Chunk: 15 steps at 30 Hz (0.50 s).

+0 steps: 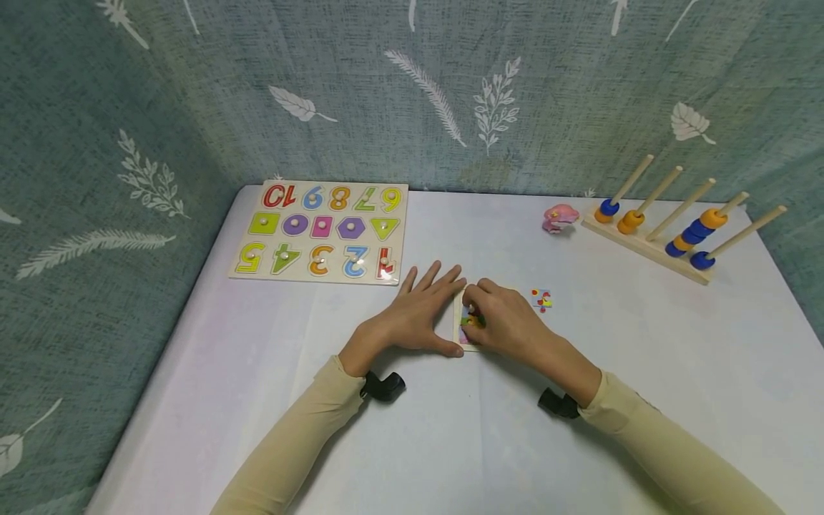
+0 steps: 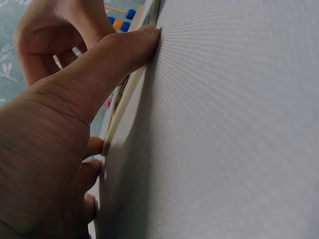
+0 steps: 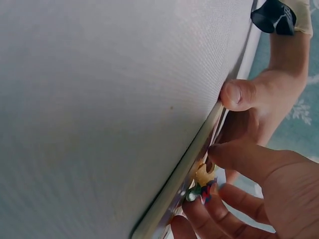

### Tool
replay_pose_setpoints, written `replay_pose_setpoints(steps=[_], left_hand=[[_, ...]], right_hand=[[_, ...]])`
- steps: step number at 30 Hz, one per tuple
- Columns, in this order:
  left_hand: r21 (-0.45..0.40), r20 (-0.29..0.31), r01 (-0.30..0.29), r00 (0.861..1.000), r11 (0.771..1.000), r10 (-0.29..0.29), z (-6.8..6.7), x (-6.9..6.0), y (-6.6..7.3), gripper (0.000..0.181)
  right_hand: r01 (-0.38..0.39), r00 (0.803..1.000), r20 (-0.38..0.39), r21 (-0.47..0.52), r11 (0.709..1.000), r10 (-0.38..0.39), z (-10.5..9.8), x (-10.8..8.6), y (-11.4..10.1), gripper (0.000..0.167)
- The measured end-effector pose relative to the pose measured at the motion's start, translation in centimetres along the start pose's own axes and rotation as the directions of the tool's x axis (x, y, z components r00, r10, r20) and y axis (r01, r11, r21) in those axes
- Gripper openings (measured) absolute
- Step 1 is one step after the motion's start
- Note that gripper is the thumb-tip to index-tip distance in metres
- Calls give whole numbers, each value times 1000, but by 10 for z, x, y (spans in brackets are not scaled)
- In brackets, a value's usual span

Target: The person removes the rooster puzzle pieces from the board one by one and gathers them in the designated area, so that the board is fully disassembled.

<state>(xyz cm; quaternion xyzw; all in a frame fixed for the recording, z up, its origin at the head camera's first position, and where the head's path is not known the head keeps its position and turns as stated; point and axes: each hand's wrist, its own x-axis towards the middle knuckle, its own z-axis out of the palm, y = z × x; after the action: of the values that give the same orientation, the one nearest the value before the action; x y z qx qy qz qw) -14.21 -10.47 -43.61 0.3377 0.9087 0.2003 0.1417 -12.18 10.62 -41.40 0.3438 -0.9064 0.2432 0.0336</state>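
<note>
A small picture puzzle board (image 1: 458,322) with a pale frame lies flat on the white table. The left hand (image 1: 418,315) rests spread at its left side, the thumb and fingertips touching the frame's edge. Over the board, the right hand (image 1: 508,322) pinches a colourful puzzle piece (image 3: 205,175) between thumb and fingers, and covers much of the board. In the left wrist view the left hand (image 2: 65,104) has its thumb against the board's edge (image 2: 119,109). To the right of the board lies a loose puzzle piece (image 1: 542,300).
A board of numbers and shapes (image 1: 331,280) lies at the back left. A pink toy (image 1: 560,217) stands at the back, beside a wooden peg stand (image 1: 644,249) with blue and orange beads. Patterned green cloth (image 1: 360,93) hangs behind the table.
</note>
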Motion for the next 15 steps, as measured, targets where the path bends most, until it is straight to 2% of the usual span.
replay_pose_setpoints(steps=[6, 15], left_hand=[[4, 0, 11, 1000, 1000, -11, 0, -2, -1, 113], [8, 7, 11, 1000, 1000, -11, 1, -1, -1, 115]], right_hand=[[19, 1000, 14, -26, 999, -19, 2, 3, -1, 27], [21, 1000, 16, 3, 1000, -21, -6, -4, 6, 24]])
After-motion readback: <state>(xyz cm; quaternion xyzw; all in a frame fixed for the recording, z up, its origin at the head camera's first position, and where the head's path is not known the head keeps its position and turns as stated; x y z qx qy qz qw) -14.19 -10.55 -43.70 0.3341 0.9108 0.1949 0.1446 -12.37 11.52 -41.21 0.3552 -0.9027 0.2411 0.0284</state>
